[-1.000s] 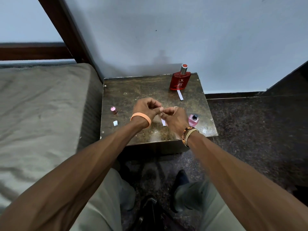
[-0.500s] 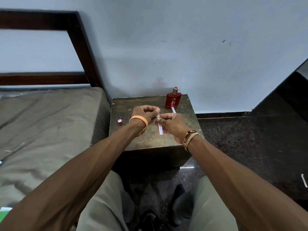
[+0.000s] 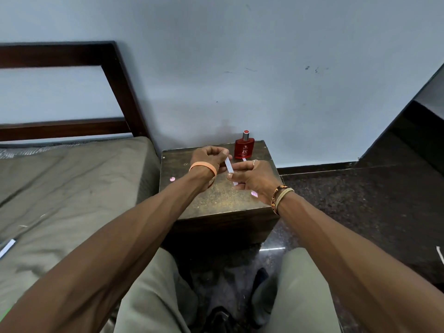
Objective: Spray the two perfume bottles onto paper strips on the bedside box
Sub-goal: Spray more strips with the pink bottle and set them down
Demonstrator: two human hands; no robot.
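Observation:
Both my hands hold a white paper strip above the dark bedside box. My left hand pinches its far end, my right hand grips its near end. A red perfume bottle with a silver and red cap stands at the box's back right corner, and another paper strip lies at its foot. The pink perfume bottle shows only as a sliver beneath my right hand. A small pink cap lies on the box's left side.
A bed with an olive sheet and a dark wooden headboard adjoins the box on the left; a paper strip lies on it. Wall behind, dark speckled floor to the right. My knees are below the box.
The view has tilted up and pulled back. My hands have moved apart along the strip, so more of it shows between them. The pink bottle is now mostly hidden under my right hand.

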